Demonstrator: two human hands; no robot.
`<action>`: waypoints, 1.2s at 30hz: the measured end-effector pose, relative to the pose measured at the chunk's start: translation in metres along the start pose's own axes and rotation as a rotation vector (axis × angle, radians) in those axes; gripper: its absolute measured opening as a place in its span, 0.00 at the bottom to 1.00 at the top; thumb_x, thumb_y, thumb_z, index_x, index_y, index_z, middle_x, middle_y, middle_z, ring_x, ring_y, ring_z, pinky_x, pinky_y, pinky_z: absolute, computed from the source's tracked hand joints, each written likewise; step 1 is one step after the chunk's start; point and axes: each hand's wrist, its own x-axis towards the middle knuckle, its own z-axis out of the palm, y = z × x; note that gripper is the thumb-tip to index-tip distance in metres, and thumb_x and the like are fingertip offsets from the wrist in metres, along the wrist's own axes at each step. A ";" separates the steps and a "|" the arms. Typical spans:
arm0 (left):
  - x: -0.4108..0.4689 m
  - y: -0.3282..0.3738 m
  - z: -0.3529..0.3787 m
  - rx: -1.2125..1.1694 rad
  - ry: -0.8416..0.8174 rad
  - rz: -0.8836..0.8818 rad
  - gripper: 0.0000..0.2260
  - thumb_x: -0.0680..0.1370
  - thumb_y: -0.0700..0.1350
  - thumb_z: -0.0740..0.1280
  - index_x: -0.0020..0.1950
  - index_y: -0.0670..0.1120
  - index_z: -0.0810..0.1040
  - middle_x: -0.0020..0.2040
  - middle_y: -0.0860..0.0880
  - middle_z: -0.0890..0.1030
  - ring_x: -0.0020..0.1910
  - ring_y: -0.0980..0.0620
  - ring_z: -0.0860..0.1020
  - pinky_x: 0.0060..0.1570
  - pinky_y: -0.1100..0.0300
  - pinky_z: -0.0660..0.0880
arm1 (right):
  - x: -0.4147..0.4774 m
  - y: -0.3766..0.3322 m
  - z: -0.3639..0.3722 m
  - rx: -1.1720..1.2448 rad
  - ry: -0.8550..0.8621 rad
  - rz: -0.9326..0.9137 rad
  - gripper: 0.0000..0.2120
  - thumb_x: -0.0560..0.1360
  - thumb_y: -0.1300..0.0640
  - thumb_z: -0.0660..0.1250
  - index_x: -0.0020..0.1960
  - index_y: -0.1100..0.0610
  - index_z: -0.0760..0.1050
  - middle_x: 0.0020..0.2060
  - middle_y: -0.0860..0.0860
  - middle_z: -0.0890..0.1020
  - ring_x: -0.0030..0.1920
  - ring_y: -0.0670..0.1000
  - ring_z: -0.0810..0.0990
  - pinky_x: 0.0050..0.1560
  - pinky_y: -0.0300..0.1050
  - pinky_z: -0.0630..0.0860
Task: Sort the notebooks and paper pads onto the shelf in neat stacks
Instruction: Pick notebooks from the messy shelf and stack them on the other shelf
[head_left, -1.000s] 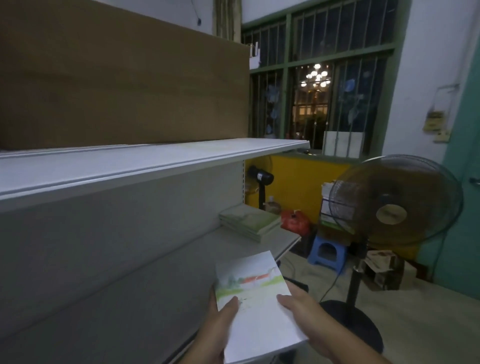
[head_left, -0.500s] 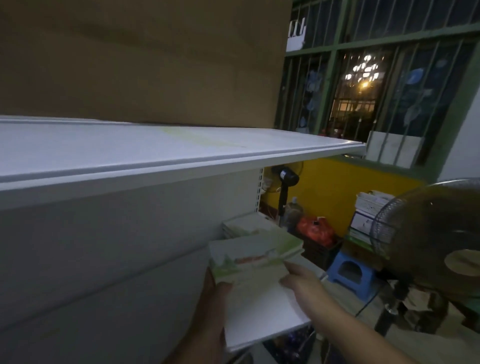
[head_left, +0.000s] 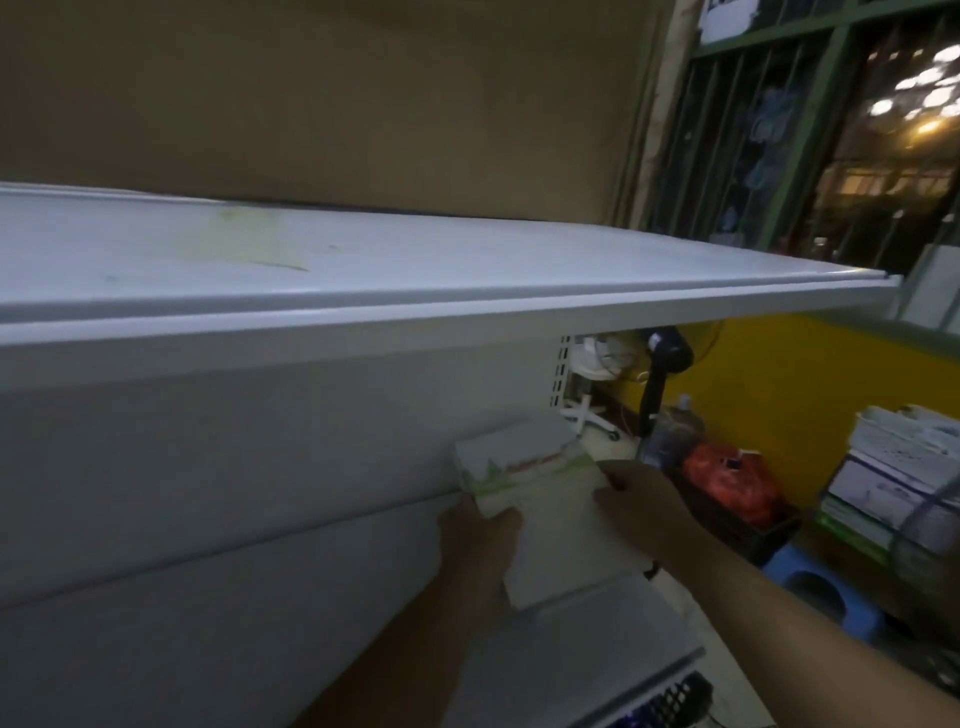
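In the head view you hold a notebook (head_left: 566, 535) in both hands over the lower shelf (head_left: 582, 644), toward its far right end. Your left hand (head_left: 480, 540) grasps the notebook's left edge, with the thumb curled onto the pale cover. Your right hand (head_left: 644, 506) grips the right edge, its thumb laid on the cover near the far corner. The far end of the cover carries a strip of green and red picture. It reaches the near edge of a stack of notebooks (head_left: 519, 441) that sits at the shelf's far right end against the back panel (head_left: 208, 467). The blur hides whether the two touch. The white upper shelf (head_left: 467, 260) runs above, with a yellowish stain left of its middle and a brown cardboard sheet (head_left: 311, 104) standing along its back edge. Past the shelves' right end you see a yellow wall (head_left: 805, 389), a red bag (head_left: 727, 478), a blue stool (head_left: 810, 582) and a pile of paper packs (head_left: 909, 467).
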 end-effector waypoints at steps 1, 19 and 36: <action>0.006 -0.004 0.007 0.020 0.025 -0.018 0.28 0.62 0.53 0.69 0.61 0.45 0.76 0.60 0.43 0.76 0.54 0.43 0.78 0.54 0.49 0.78 | 0.009 0.003 0.000 -0.141 -0.037 -0.033 0.12 0.78 0.63 0.57 0.55 0.54 0.76 0.51 0.52 0.80 0.51 0.54 0.78 0.49 0.43 0.74; -0.017 0.005 0.015 0.065 -0.071 0.048 0.08 0.80 0.43 0.63 0.59 0.47 0.74 0.61 0.48 0.77 0.45 0.59 0.79 0.45 0.67 0.77 | 0.033 0.043 0.014 -0.397 -0.024 -0.321 0.16 0.79 0.60 0.55 0.65 0.54 0.72 0.66 0.53 0.71 0.64 0.56 0.69 0.63 0.49 0.68; -0.352 0.057 -0.427 1.568 0.626 -0.040 0.29 0.81 0.61 0.48 0.78 0.51 0.49 0.79 0.49 0.46 0.78 0.50 0.43 0.75 0.48 0.44 | -0.270 -0.274 0.239 -0.641 -0.466 -1.164 0.29 0.79 0.55 0.56 0.77 0.54 0.50 0.77 0.54 0.44 0.77 0.54 0.44 0.76 0.51 0.50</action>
